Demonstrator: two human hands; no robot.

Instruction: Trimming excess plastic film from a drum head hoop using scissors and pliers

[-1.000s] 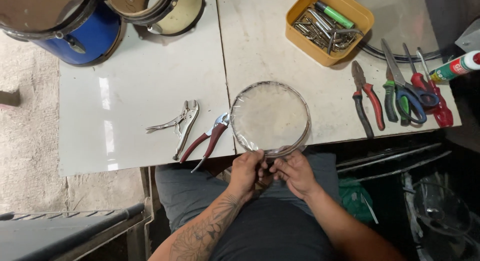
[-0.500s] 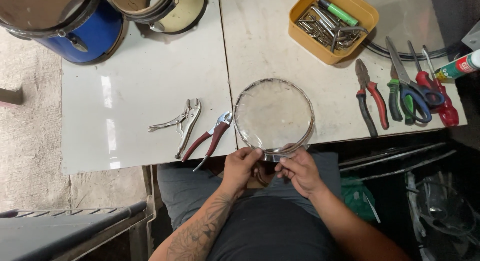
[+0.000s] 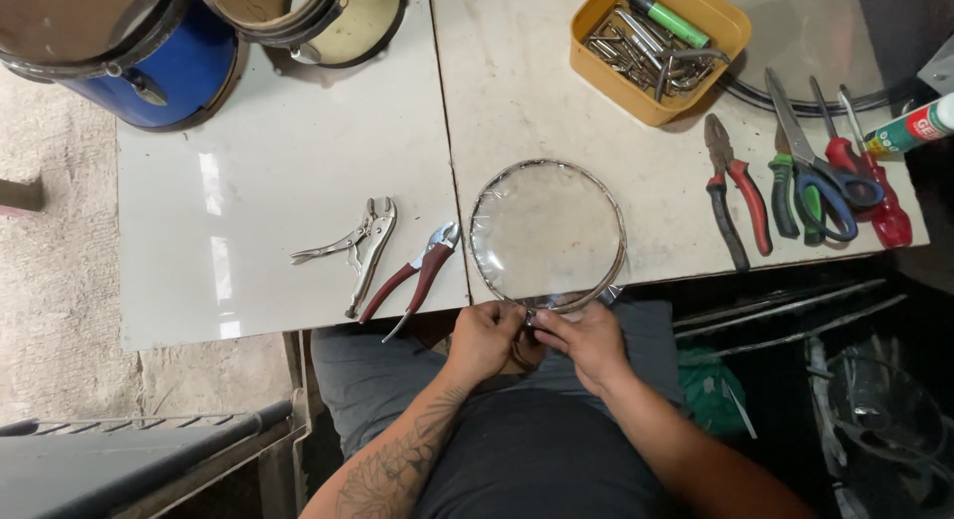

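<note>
Pinching the near rim of a round clear drumhead (image 3: 547, 231) with left hand (image 3: 487, 338) and right hand (image 3: 588, 338), each grip pressed on it, at the surface (image 3: 298, 161) edge.

One head cam only, looking straight down. Fairly close over white table (image 3: 278, 231) edge & lap.

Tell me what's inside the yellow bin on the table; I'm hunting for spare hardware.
The yellow bin holds a heap of slim metal rods or bolts, with a green marker-like stick lying on top. Whatever lies beneath the heap, and the bin's floor, is covered.
</note>
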